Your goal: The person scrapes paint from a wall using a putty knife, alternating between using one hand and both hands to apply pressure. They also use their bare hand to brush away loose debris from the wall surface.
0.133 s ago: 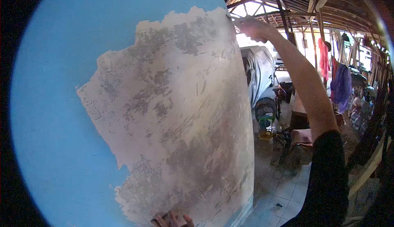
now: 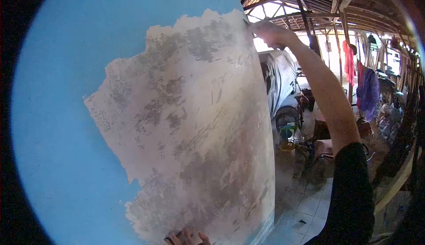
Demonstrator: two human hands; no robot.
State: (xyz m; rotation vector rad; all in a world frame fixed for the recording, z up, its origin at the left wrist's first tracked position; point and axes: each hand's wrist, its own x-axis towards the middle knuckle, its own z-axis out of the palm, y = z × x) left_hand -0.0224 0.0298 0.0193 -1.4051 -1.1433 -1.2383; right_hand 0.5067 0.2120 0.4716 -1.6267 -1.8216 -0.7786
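In front of me stands a blue painted wall (image 2: 57,125) with a large bare patch (image 2: 186,112), off-white and blotched grey, its border ragged. My right hand (image 2: 271,34) is raised at the wall's right edge, level with the top of the patch. Its fingers are closed, and a thin dark edge shows between them and the wall; what they hold is too small to name. Low in the view, my left hand (image 2: 188,237) rests on the bare patch with its fingers apart. The palm is cut off by the frame's bottom.
Right of the wall lies a tiled floor (image 2: 310,205). Farther back are a covered vehicle (image 2: 283,74), a fan (image 2: 287,119), and hanging red (image 2: 349,63) and purple cloth (image 2: 368,94). Wooden posts and roof beams (image 2: 305,15) stand behind my raised arm.
My right hand has shifted slightly down and its wrist has turned a little at the wall's edge. The left hand stays in place on the patch.
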